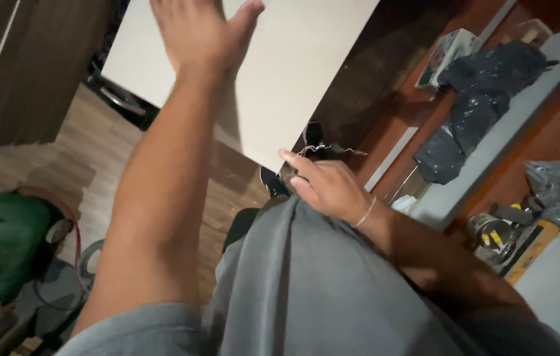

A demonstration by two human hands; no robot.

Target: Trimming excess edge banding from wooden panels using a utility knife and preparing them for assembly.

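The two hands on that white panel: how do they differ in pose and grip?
The left hand reaches high, arm stretched out, palm spread flat against the white panel; the right hand sits low by the knee, fingers curled at the panel's bottom corner. The left wrist is bare; the right wears a thin bracelet. Both touch the same panel.

Panel (286,72): plain off-white, unpatterned. Garment (319,290) worn by the person: mid-grey, plain. Floor (88,145): brown wood-grain planks. Machine (9,244) at lower left: green body, red hose loop. Plastic bags (477,105) on the reddish-brown surface: dark grey, glossy with pale flecks. Bracelet (364,212) on the right wrist: silver.
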